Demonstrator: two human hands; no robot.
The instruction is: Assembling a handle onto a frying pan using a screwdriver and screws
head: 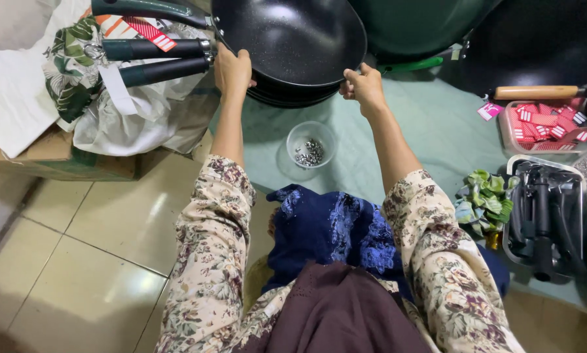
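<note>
Pans (293, 39), black and non-stick, sit stacked at the far edge of a green mat (431, 131) on the floor. Left hand (231, 70) grips the stack's left rim, fingers curled over the edge; right hand (364, 86) pinches the right rim, fingers pressed together. A grip on opposite sides likely keeps the nested stack level and steady. Three green handles (156, 55) point left over a crumpled bag (123, 124) lying on a cardboard box (51, 157). Just near of the stack stands a clear cup of screws (311, 149), between the forearms. Toward the mat's right edge: a tray of red tags (547, 124), a tray of dark handles (545, 216), a leaf-print cloth (483, 201). More pans crowd the far right corner.
</note>
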